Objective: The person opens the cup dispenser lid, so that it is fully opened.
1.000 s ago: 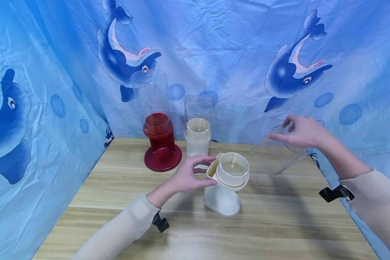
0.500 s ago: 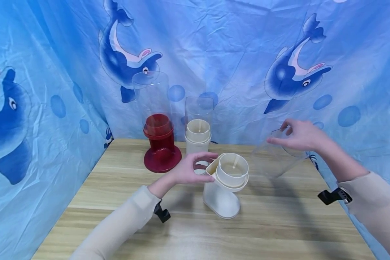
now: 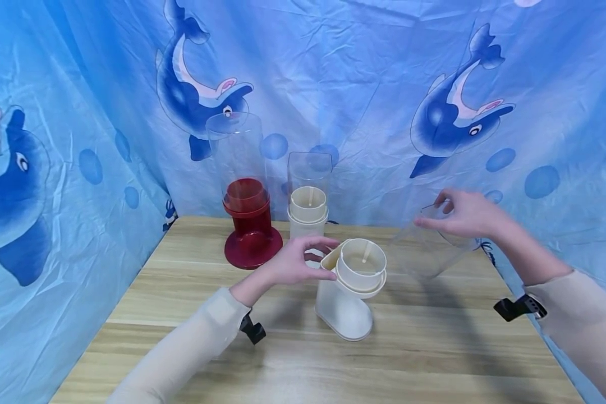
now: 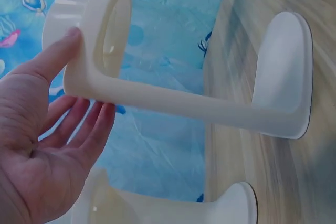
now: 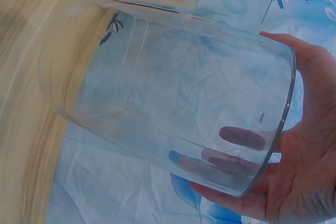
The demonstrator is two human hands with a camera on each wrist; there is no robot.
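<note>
Little has moved: the scene sits slightly lower in the head view, and the left thumb lies a touch higher against the white stand [image 3: 352,290]. The right hand [image 3: 469,214] and the clear container [image 3: 434,247] look almost unshifted.

The white stand is upright on the table [image 3: 419,359]. The left hand [image 3: 293,262] grips its upper part, thumb on the round collar and fingers at its underside. The right hand spans the open end of the clear container, thumb and fingers on opposite sides, holding it tilted beside the stand and apart from it. Whether its lower end meets the table is hard to tell.

Behind, a red stand [image 3: 252,230] and a second white stand [image 3: 308,223] each have a clear tube around the top.

The step in hand looks like handling the container beside a steadied stand; fitting or taking off, this moment cannot settle. The next move calls for a secure hold on the slick wall and a still stand.
</note>
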